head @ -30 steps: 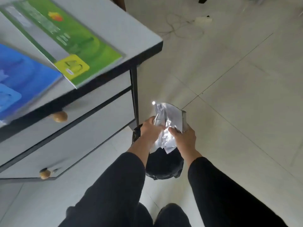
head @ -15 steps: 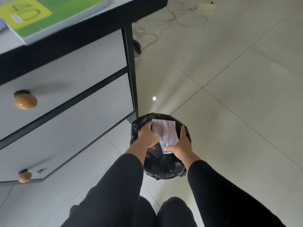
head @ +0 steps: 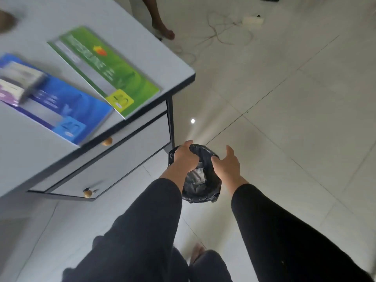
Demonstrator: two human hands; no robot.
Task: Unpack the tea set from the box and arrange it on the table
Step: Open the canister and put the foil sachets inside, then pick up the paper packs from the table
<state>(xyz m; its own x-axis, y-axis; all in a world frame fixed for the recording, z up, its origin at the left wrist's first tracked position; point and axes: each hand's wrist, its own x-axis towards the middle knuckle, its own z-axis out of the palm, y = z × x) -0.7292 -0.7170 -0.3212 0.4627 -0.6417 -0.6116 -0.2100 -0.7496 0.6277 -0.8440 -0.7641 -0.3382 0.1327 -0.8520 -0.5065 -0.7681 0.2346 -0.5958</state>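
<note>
A small bin lined with a black bag [head: 205, 193] stands on the floor beside the desk's corner leg. Crumpled grey-white wrapping [head: 196, 176] lies inside it. My left hand [head: 184, 157] hovers over the bin's left rim with its fingers loosely curled downward and nothing in them. Over the bin's right rim my right hand [head: 226, 164] is spread, thumb up, also holding nothing. No piece of the tea set is in sight.
The grey desk [head: 146, 49] with two drawers fills the left; a green booklet [head: 105, 72], a blue booklet [head: 61, 108] and a blurred small box [head: 18, 82] lie on it. Another person's foot [head: 164, 31] and a cable with a power strip [head: 252, 20] are on the tiled floor.
Both hands held the crumpled wrapping above the bin, pushed it down into the bag, then let go. The hands have now lifted apart, and my view has tilted back up to the desk top.
</note>
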